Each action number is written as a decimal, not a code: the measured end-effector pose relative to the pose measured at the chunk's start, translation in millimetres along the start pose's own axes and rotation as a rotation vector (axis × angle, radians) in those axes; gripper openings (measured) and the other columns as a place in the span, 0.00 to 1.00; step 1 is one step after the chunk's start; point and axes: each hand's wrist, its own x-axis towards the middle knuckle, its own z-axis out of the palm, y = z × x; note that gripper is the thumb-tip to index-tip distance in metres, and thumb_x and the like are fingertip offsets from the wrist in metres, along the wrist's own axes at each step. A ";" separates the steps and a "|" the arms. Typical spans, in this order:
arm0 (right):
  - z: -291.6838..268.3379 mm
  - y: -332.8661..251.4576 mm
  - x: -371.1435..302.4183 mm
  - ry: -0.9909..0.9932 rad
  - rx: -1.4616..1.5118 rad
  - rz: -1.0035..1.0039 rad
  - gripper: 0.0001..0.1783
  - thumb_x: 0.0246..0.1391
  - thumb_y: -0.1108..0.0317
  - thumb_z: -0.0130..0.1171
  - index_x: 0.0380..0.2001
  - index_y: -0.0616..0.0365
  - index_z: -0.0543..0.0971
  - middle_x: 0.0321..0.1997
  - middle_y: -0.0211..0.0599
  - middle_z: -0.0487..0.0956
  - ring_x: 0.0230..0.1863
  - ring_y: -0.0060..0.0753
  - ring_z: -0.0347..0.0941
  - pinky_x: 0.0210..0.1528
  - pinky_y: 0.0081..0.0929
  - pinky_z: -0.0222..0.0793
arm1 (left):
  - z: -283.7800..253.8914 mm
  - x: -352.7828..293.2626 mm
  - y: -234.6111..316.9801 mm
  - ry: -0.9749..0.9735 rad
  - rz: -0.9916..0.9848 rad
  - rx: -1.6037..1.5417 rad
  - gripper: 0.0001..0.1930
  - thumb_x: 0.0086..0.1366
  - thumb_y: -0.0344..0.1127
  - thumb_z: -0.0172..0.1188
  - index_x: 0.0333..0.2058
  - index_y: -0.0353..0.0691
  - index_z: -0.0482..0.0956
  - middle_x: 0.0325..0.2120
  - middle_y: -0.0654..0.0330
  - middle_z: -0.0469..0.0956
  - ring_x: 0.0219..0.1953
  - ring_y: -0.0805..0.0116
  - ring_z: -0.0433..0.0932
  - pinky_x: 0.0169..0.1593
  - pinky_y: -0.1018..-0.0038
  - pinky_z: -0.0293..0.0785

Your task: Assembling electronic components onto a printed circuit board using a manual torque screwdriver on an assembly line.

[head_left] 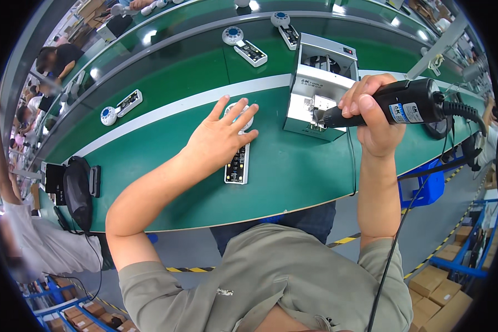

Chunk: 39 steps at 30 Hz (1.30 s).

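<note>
My right hand [374, 113] is wrapped round a black electric screwdriver [426, 95]. The tool lies almost level, its tip at the front pick-up slot of a silver screw feeder [310, 87]; whether a screw sits on the bit is too small to tell. My left hand [216, 135] is spread flat over a white handheld device [237, 178] with a round head and an exposed black circuit board. The fingers cover much of the round head, and the board end shows below the palm.
Similar devices lie beyond on the green belt [166, 105], among them one device [130, 102] at the left. A black power tool [78, 191] sits at the bench's left end, near a person in white [50, 238]. A blue bin [429, 188] hangs right; the screwdriver's cable trails there.
</note>
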 end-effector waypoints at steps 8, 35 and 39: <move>3.0 -2.7 0.9 -0.019 -0.134 0.034 0.09 0.50 0.74 0.56 0.36 0.61 0.73 0.18 0.34 0.72 0.19 0.26 0.68 0.29 0.25 0.70 | 10.0 3.9 8.7 0.077 0.120 -0.003 0.19 0.58 0.39 0.58 0.47 0.41 0.74 0.51 0.56 0.72 0.57 0.59 0.66 0.68 0.58 0.51; -45.3 -5.5 -49.0 -0.110 -0.017 0.210 0.15 0.55 0.68 0.51 0.46 0.59 0.71 0.23 0.31 0.72 0.22 0.24 0.68 0.31 0.24 0.68 | 35.4 27.7 83.0 0.234 -0.009 -0.590 0.16 0.55 0.39 0.62 0.40 0.37 0.77 0.35 0.56 0.71 0.37 0.61 0.70 0.44 0.69 0.65; -41.7 -2.7 -48.7 -0.063 -0.016 0.207 0.15 0.53 0.70 0.52 0.44 0.60 0.71 0.21 0.32 0.72 0.20 0.25 0.69 0.29 0.23 0.69 | 34.9 28.3 83.1 0.229 -0.014 -0.599 0.15 0.54 0.39 0.62 0.39 0.37 0.78 0.35 0.56 0.70 0.36 0.61 0.70 0.44 0.69 0.65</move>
